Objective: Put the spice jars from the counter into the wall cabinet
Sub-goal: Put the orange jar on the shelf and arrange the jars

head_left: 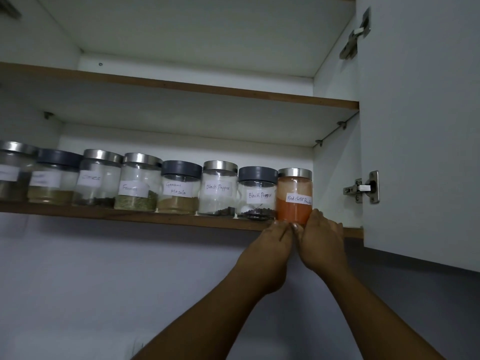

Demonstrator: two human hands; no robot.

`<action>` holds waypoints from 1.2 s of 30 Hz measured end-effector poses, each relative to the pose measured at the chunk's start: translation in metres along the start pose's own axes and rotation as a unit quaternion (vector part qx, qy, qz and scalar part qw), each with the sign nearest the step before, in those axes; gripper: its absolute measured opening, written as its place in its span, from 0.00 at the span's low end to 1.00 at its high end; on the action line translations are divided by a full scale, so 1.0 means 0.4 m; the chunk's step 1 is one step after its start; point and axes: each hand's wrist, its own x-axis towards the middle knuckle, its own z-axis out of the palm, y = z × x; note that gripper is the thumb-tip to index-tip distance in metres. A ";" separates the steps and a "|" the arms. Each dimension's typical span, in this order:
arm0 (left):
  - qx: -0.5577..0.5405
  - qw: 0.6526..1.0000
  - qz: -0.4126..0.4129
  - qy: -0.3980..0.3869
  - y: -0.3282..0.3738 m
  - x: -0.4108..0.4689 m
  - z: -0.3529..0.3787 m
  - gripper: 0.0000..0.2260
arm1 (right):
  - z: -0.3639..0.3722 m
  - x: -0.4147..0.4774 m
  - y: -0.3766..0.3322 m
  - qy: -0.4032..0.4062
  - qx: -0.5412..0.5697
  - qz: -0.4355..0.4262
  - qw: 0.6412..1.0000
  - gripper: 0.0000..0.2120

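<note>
The red chilli powder jar (294,197), glass with a steel lid, stands at the right end of the lower cabinet shelf (155,216). My left hand (275,236) and my right hand (323,233) both reach up to its base, fingertips touching the bottom of the jar from each side. To its left runs a row of several labelled jars: a black pepper jar with a grey lid (257,194), another black pepper jar (219,189), garam masala (179,188), fennel (139,184) and more toward the left edge.
The cabinet door (420,126) stands open on the right, with its hinges (363,188) near the jar. The upper shelf (181,87) holds nothing that shows. A plain wall (104,281) lies below the cabinet.
</note>
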 end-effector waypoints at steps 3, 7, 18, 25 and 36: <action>0.053 0.997 -0.020 -0.043 -0.032 -0.047 -0.023 0.35 | 0.000 -0.033 -0.009 -0.026 -0.018 0.001 0.999 0.40; 0.083 0.991 -0.067 -0.077 -0.105 -0.118 -0.072 0.35 | 0.007 -0.084 -0.050 -0.066 0.034 0.023 0.997 0.45; 0.083 0.980 -0.175 -0.038 -0.331 -0.351 -0.297 0.26 | 0.060 -0.237 -0.344 -0.105 0.153 -0.071 0.980 0.39; 0.139 0.977 -0.160 0.005 -0.566 -0.520 -0.455 0.25 | 0.117 -0.315 -0.669 -0.099 0.170 -0.155 0.968 0.38; 0.101 0.971 -0.207 0.065 -0.905 -0.698 -0.633 0.19 | 0.239 -0.362 -1.096 -0.072 0.184 -0.205 0.959 0.34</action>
